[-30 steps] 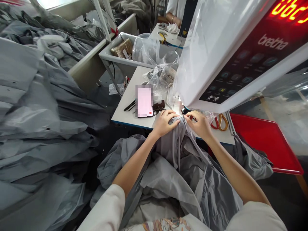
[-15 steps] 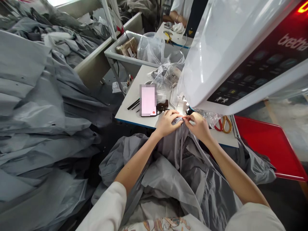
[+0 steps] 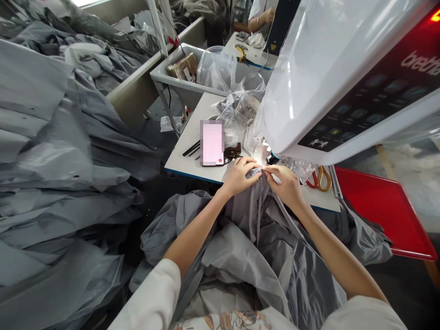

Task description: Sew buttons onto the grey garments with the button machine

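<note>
Grey fabric [image 3: 237, 256] lies bunched over my lap, its upper part rising to the edge of the white work table [image 3: 187, 158]. My left hand [image 3: 240, 176] pinches that fabric near the lit working area of the white machine [image 3: 309, 82]. Close by on the right, my right hand [image 3: 283, 181] has its thumb and forefinger pressed together at the same spot. Whatever small thing lies between those fingertips is too small to name. A phone [image 3: 212, 144] rests on the table left of my hands.
Scissors [image 3: 323, 178] with orange and red handles lie right of my hands, before a red tray [image 3: 388, 206]. Clear plastic bags [image 3: 237, 110] sit behind the phone. Grey fabric heaps [image 3: 62, 183] fill the left side. Across, a co-worker's hand [image 3: 266, 18] shows.
My right hand has shifted slightly right and down, its fingers still close to my left hand. My left hand stays put. The co-worker's hand has risen.
</note>
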`<state>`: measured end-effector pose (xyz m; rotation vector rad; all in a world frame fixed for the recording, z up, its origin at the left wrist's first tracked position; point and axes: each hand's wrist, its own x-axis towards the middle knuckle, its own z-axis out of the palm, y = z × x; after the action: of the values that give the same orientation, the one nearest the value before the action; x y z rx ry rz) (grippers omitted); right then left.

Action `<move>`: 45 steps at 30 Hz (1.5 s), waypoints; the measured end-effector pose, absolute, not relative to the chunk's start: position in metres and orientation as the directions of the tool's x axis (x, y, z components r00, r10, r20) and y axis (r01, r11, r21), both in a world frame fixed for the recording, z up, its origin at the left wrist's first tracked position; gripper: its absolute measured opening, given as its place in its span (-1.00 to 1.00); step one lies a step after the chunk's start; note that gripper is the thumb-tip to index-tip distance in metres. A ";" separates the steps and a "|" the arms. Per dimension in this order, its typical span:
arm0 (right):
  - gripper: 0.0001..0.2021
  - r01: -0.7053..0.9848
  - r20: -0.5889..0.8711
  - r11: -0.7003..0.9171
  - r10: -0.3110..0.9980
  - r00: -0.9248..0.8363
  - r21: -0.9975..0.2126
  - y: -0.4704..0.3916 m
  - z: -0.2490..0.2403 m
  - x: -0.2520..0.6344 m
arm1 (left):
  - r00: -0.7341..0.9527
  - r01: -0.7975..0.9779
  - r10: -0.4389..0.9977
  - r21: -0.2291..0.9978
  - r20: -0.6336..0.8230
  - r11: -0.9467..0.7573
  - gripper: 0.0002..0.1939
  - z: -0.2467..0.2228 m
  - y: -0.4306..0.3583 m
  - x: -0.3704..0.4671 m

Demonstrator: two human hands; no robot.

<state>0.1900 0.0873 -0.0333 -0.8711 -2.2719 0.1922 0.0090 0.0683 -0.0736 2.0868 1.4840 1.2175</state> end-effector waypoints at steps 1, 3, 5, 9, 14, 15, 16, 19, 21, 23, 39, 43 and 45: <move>-0.87 0.528 0.548 0.746 0.661 -0.513 -0.405 0.088 -0.033 0.189 | 0.104 0.622 0.880 0.660 0.463 -0.421 -0.78 -0.074 0.068 0.009; -0.89 0.516 0.531 0.711 0.702 -0.475 -0.478 0.091 -0.032 0.186 | 0.104 0.621 0.878 0.658 0.468 -0.425 -0.77 -0.074 0.068 0.009; -0.88 0.513 0.511 0.692 0.721 -0.467 -0.508 0.094 -0.031 0.184 | 0.106 0.622 0.879 0.658 0.465 -0.424 -0.77 -0.074 0.068 0.009; -0.89 0.504 0.488 0.685 0.729 -0.481 -0.527 0.100 -0.032 0.183 | 0.107 0.624 0.887 0.665 0.448 -0.411 -0.76 -0.074 0.068 0.009; -0.91 0.488 0.441 0.663 0.746 -0.499 -0.568 0.104 -0.034 0.186 | 0.105 0.619 0.884 0.666 0.455 -0.417 -0.76 -0.073 0.068 0.008; -0.91 0.487 0.433 0.658 0.749 -0.502 -0.573 0.105 -0.035 0.186 | 0.105 0.618 0.884 0.667 0.455 -0.416 -0.76 -0.073 0.068 0.008; -0.90 0.488 0.426 0.655 0.751 -0.505 -0.577 0.105 -0.035 0.186 | 0.105 0.617 0.884 0.668 0.455 -0.417 -0.76 -0.073 0.068 0.008; -0.88 0.501 0.428 0.660 0.748 -0.507 -0.560 0.106 -0.035 0.186 | 0.107 0.611 0.883 0.670 0.457 -0.420 -0.76 -0.073 0.068 0.008; -0.87 0.509 0.445 0.670 0.741 -0.503 -0.541 0.105 -0.035 0.186 | 0.110 0.612 0.883 0.669 0.456 -0.421 -0.76 -0.073 0.067 0.008; -0.85 0.512 0.463 0.662 0.749 -0.473 -0.548 0.102 -0.035 0.186 | 0.108 0.617 0.883 0.665 0.457 -0.420 -0.77 -0.073 0.067 0.008; -0.84 0.411 0.198 0.224 0.974 -0.106 -0.884 0.089 -0.066 0.174 | 0.125 0.658 0.896 0.640 0.426 -0.397 -0.77 -0.070 0.068 0.009; -0.84 0.311 0.182 0.206 0.978 -0.105 -0.928 0.089 -0.071 0.171 | 0.118 0.663 0.894 0.636 0.432 -0.395 -0.76 -0.072 0.068 0.009; -0.83 0.286 0.199 0.223 0.974 -0.110 -0.932 0.089 -0.074 0.171 | 0.112 0.662 0.888 0.633 0.446 -0.401 -0.76 -0.073 0.068 0.009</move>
<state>0.1712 0.0886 -0.0737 -1.2183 -1.5814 0.9449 0.0088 0.0684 -0.0731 2.1167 1.5291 1.1708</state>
